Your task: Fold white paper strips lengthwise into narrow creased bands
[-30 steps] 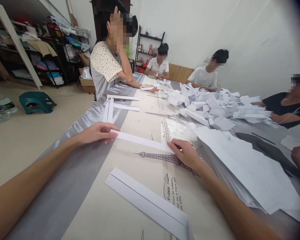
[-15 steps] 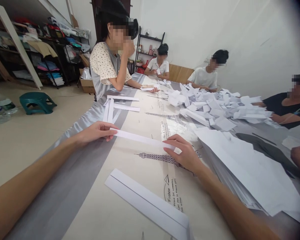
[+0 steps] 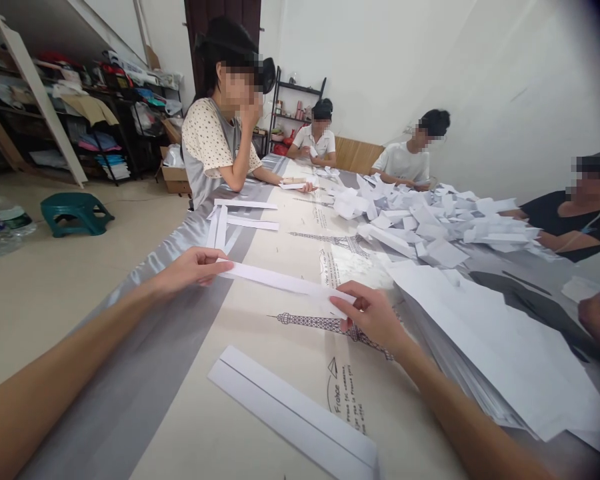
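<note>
A long narrow strip of folded white paper [image 3: 275,279] stretches between my two hands, above the printed tablecloth. My left hand [image 3: 203,267] pinches its left end between thumb and fingers. At the other end my right hand [image 3: 367,310] grips it, with the thumb below and the fingers on top. Closer to me lies a wider folded paper [image 3: 293,410] with a lengthwise crease. Beyond my left hand rest several narrow folded paper strips [image 3: 250,223], some overlapping.
To the right lies a stack of white sheets [image 3: 500,340]. Behind it spreads a heap of folded papers [image 3: 410,217]. Several people sit around the table; the nearest person [image 3: 220,140] is at the far left side. A green stool [image 3: 77,213] stands on the floor.
The right end of the strip has opened out slightly as my right fingers shifted on it. My left hand keeps its pinch. The camera view has tilted slightly.
</note>
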`<state>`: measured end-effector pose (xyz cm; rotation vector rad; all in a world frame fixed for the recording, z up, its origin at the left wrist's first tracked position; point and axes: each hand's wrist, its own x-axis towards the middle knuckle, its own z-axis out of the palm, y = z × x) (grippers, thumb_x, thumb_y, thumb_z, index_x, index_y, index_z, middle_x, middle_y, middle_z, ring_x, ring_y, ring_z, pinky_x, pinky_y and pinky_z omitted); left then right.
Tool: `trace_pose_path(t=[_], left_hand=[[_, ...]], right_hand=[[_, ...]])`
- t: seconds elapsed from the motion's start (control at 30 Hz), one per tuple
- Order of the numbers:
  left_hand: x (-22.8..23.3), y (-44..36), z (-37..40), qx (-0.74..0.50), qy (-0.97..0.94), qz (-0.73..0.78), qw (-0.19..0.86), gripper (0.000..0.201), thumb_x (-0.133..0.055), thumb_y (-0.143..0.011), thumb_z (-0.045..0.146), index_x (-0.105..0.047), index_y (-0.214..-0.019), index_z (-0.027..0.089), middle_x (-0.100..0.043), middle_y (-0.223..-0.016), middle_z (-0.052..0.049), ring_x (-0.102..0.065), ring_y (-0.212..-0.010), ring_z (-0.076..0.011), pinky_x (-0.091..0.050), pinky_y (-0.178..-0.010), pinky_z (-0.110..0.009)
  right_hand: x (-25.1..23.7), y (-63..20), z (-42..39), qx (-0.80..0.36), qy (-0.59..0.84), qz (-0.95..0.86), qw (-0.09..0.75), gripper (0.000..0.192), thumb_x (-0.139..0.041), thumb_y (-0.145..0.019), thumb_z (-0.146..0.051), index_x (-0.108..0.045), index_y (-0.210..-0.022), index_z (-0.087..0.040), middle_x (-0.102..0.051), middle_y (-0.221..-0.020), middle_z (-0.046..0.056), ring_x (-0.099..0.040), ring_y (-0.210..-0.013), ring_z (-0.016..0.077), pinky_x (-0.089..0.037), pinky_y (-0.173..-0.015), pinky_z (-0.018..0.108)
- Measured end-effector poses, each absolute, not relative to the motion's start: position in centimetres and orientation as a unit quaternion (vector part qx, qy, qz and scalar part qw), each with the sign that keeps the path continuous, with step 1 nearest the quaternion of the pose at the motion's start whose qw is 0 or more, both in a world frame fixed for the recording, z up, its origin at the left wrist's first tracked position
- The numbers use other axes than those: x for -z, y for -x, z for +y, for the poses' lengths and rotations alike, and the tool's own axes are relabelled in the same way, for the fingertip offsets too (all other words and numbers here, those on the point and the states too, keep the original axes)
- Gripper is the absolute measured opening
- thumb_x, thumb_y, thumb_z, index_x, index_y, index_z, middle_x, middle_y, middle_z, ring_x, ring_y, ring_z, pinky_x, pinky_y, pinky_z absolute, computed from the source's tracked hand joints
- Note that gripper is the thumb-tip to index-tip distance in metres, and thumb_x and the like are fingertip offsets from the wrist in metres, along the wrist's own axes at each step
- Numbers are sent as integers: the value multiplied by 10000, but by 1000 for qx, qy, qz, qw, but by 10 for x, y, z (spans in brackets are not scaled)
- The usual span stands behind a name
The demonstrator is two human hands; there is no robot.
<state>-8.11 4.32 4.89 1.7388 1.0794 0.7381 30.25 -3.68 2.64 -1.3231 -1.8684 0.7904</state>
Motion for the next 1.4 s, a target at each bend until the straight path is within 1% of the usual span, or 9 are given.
trace_pose_path(t=[0.1, 0.2, 0.57, 0.77, 0.87, 0.97, 1.1, 1.23, 1.4], left_hand=[[-52, 82, 42, -272, -717, 442, 465, 377, -748, -816, 527, -641, -683, 190, -279, -541, 67, -287, -477, -79, -227, -446, -216], [-53, 81, 42, -266, -729, 448, 445, 414, -752, -805, 540, -603, -641, 190, -273, -550, 62, -299, -489, -88, -232, -453, -222], [-50, 83, 41, -215, -760, 355, 500, 389, -566, -974, 545, -728, -883, 203, -733, -833, -38, -645, -716, -156, -504, -769, -253], [-47, 81, 43, -247, -739, 417, 467, 356, -703, -875, 538, -736, -892, 184, -666, -676, -20, -586, -569, -137, -422, -500, -210], [-43, 79, 45, -293, -725, 453, 428, 380, -720, -844, 561, -720, -939, 193, -585, -621, 20, -542, -546, -126, -441, -513, -214], [-44, 73, 44, -340, -734, 490, 324, 398, -636, -904, 558, -681, -1090, 210, -599, -665, 19, -577, -618, -151, -477, -587, -240], [-57, 50, 19, -356, -785, 507, -4, 355, -445, -1025, 448, -663, -1132, 189, -697, -964, -74, -646, -876, -220, -481, -752, -309], [-56, 10, -42, -210, -866, 433, -137, 557, -344, -1091, 404, -642, -679, 175, -563, -576, -26, -530, -547, -166, -408, -587, -294], [-24, -29, -113, -82, -897, 375, -219, 535, -392, -1069, 276, -630, -608, 149, -547, -531, -49, -511, -470, -171, -419, -519, -313]], right_hand=[[-31, -303, -37, -364, 508, -695, 355, 292, -648, -941, -512, -689, -953, -222, -560, -506, -35, -538, -386, 152, -369, -410, 290], [-33, -305, -36, -409, 497, -668, 373, 309, -653, -936, -518, -698, -929, -213, -585, -581, -24, -460, -401, 108, -350, -416, 279], [-34, -307, -34, -477, 500, -603, 399, 321, -701, -895, -525, -681, -885, -204, -510, -542, -55, -320, -362, 58, -259, -371, 256], [-34, -308, -37, -567, 457, -629, 272, 300, -738, -876, -485, -638, -893, -203, -629, -594, -36, -509, -404, 91, -361, -407, 223], [-38, -306, -40, -612, 431, -631, 205, 290, -759, -862, -457, -617, -900, -207, -705, -682, -16, -638, -501, 135, -464, -487, 237], [-40, -306, -40, -607, 433, -633, 207, 282, -732, -886, -458, -635, -968, -207, -710, -694, -22, -635, -510, 125, -484, -519, 239], [-38, -309, -36, -583, 454, -641, 207, 307, -708, -899, -474, -634, -1008, -196, -715, -719, -9, -648, -560, 133, -530, -581, 265], [-34, -310, -33, -572, 483, -640, 174, 314, -707, -897, -468, -603, -1017, -197, -716, -733, -5, -701, -606, 168, -556, -615, 291], [-31, -307, -35, -573, 495, -624, 192, 363, -717, -893, -432, -485, -1107, -254, -678, -709, -54, -717, -586, 182, -541, -565, 276]])
